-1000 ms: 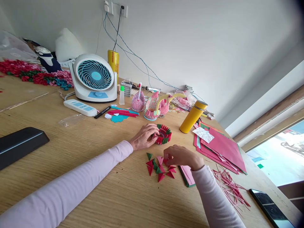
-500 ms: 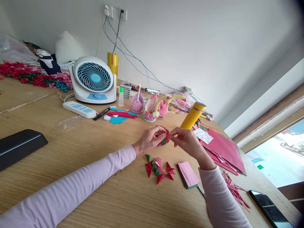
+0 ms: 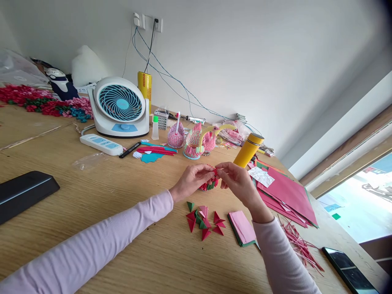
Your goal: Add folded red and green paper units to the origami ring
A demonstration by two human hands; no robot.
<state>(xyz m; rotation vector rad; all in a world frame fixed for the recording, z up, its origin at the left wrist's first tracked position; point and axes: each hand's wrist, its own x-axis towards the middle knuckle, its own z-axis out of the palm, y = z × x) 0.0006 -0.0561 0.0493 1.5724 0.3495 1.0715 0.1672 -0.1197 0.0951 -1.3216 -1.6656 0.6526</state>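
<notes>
Between my two hands is a small piece of red paper [image 3: 215, 172], pinched at the fingertips. My left hand [image 3: 192, 179] is closed on its left side, and my right hand [image 3: 235, 178] grips it from the right. Just behind and below the fingers stands a round red-and-green folded-paper piece [image 3: 208, 185], partly hidden by my hands. Nearer to me on the table lie several folded paper triangles [image 3: 202, 220] in red, green and pink. A stack of pink and green paper slips [image 3: 242, 228] is to their right.
Finished paper swans [image 3: 193, 143] stand behind my hands, with a yellow bottle [image 3: 248, 150] to the right. Red paper sheets [image 3: 286, 192], thin red strips [image 3: 298, 241] and a phone [image 3: 349, 269] lie right. A fan [image 3: 121, 108] and a power strip [image 3: 101, 144] are at the left.
Both hands have risen slightly off the round paper piece, and more of its lower side shows. The red paper stays between the fingertips. The loose triangles lie unchanged.
</notes>
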